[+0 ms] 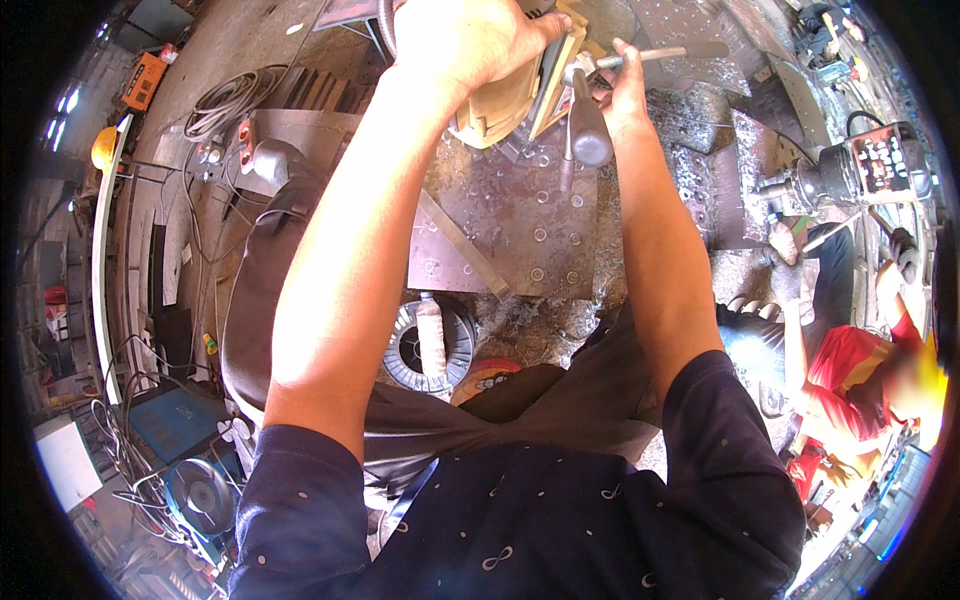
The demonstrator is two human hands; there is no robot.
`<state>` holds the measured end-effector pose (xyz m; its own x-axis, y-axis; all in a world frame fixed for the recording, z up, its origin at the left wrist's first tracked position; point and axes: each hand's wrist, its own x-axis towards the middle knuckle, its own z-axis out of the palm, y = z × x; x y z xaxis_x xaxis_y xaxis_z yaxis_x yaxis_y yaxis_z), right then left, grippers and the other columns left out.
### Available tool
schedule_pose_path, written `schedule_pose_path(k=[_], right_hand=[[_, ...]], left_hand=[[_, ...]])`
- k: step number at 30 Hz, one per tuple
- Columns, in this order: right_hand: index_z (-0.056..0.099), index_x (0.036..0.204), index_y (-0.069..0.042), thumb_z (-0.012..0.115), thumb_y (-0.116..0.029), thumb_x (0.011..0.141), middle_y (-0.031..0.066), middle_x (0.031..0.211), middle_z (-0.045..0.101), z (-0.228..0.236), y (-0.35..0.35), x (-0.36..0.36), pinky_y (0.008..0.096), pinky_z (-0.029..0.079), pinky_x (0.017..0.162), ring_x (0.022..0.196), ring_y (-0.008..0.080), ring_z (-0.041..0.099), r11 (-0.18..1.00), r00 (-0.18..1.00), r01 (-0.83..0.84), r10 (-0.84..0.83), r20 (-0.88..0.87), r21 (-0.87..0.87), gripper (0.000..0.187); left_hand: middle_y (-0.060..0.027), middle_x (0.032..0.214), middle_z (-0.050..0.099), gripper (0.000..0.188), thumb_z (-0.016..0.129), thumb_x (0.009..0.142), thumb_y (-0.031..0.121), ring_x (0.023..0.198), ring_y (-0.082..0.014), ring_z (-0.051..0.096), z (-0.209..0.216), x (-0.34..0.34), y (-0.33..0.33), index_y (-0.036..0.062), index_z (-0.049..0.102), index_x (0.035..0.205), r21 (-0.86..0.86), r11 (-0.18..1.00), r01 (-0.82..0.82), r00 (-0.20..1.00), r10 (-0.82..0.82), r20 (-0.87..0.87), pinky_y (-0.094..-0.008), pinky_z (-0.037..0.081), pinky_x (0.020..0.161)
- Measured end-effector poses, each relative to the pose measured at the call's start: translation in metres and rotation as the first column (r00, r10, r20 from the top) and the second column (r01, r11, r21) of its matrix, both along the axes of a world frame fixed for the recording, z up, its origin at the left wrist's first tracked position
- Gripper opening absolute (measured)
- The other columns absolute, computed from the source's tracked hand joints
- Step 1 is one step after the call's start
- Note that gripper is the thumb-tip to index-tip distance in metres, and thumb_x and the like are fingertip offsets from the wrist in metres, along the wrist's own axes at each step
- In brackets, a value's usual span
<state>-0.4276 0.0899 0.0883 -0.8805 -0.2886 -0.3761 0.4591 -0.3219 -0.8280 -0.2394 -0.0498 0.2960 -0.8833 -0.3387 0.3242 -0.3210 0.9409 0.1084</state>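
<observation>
A yellow drilling machine [500, 105] stands over a steel plate [490, 225] marked with several round holes and rings. On top of the machine lies my left hand [465, 40], its thumb stretched across the edge; the other fingers are cut off by the upper rim. At the machine's right side, a metal hub carries several lever handles, one with a dark grip [590, 135] pointing toward me. My right hand [625, 95] is closed around another lever [660, 53] close to the hub. Its lower fingers are partly hidden.
Metal shavings lie around the plate, and a flat bar [465, 245] rests across it. Close to my legs are a wire spool [400, 350] and a bottle [431, 335]. Coiled cable [225, 105] lies at left. At right, another person [850, 375] sits near a second machine [885, 165].
</observation>
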Motion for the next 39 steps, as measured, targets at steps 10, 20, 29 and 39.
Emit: schedule_pose_path(k=[10, 20, 29, 39], right_hand=[[0.041, 0.15, -0.008, 0.067, -0.063, 0.083, 0.0157, 0.135, 0.055, 0.007, -0.001, 0.009, 0.0483, 0.044, 0.073, 0.096, 0.0274, 0.059, 0.999, 0.997, 0.039, -0.037, -0.072, 0.03, 0.09], [0.044, 0.15, -0.005, 0.066, -0.064, 0.083, 0.0174, 0.148, 0.048, -0.006, 0.007, -0.009, 0.0492, 0.045, 0.08, 0.1, 0.0296, 0.06, 0.998, 0.998, -0.058, 0.059, 0.028, -0.01, 0.091], [0.031, 0.159, -0.003, 0.07, -0.069, 0.083, 0.0247, 0.159, 0.038, 0.014, 0.008, 0.013, 0.0586, 0.046, 0.099, 0.119, 0.0349, 0.059, 0.99, 0.988, 0.046, -0.026, -0.154, 0.131, 0.108], [0.06, 0.138, 0.001, 0.065, -0.039, 0.102, 0.0177, 0.132, 0.066, 0.116, 0.042, 0.184, 0.0446, 0.047, 0.11, 0.124, 0.0309, 0.062, 0.959, 0.126, 0.248, 0.112, -0.986, 0.141, 0.054]], left_hand=[[-0.0366, 0.137, 0.054, 0.096, 0.064, 0.093, 0.063, 0.131, -0.0455, 0.055, 0.0, 0.003, 0.002, -0.0048, 0.037, 0.155, -0.016, 1.0, 0.002, 1.0, -0.002, -0.019, -0.0467, 0.046, 0.111], [-0.0364, 0.138, 0.054, 0.095, 0.063, 0.093, 0.063, 0.133, -0.0449, 0.053, 0.003, -0.001, 0.0, -0.005, 0.038, 0.155, 0.016, 1.0, 0.001, 1.0, -0.001, 0.027, -0.0466, 0.045, 0.112], [-0.0355, 0.138, 0.055, 0.09, 0.064, 0.092, 0.062, 0.131, -0.0457, 0.054, 0.004, 0.001, 0.001, -0.0038, 0.043, 0.151, 0.036, 0.999, -0.012, 1.0, 0.012, 0.025, -0.047, 0.045, 0.111], [-0.0339, 0.142, 0.052, 0.092, 0.061, 0.093, 0.064, 0.13, -0.0459, 0.054, 0.007, 0.008, -0.002, -0.0011, 0.04, 0.155, 0.143, 0.989, 0.022, 1.0, -0.024, 0.009, -0.0485, 0.046, 0.109]])
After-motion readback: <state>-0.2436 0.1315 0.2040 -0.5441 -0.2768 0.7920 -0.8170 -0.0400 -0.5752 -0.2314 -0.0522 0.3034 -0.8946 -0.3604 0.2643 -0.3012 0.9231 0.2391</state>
